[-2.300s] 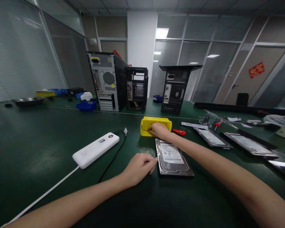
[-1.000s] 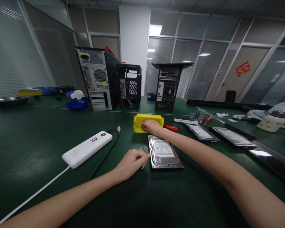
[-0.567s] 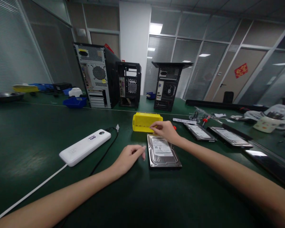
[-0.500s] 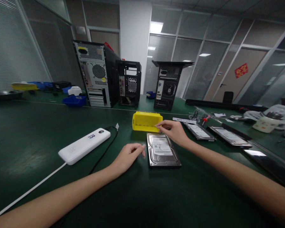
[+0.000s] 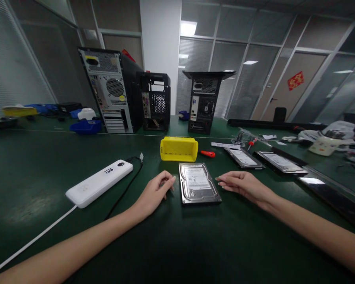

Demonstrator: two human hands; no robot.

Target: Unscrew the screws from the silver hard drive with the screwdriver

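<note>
A silver hard drive (image 5: 198,183) with a white label lies flat on the green table between my hands. My left hand (image 5: 157,190) rests at its left side, fingers loosely curled and a little apart, with nothing seen in them. On the other side, my right hand (image 5: 248,186) reaches in with its fingers stretched towards the drive's right edge; a small gap separates them, and I see nothing held. Just behind the drive stands a yellow bin (image 5: 179,150). An orange-red handled tool (image 5: 207,154) lies beside that bin, its other end hidden.
A white power bank (image 5: 99,183) with cables lies to the left. More hard drives (image 5: 245,158) (image 5: 284,162) sit at right near a dark glossy panel (image 5: 328,197). Computer cases (image 5: 114,90) (image 5: 205,102) and a blue bin (image 5: 85,127) stand along the back.
My right hand has moved back from the yellow bin to the drive's right side, uncovering the orange-red tool. The left hand stays beside the drive. The view has shifted slightly.
</note>
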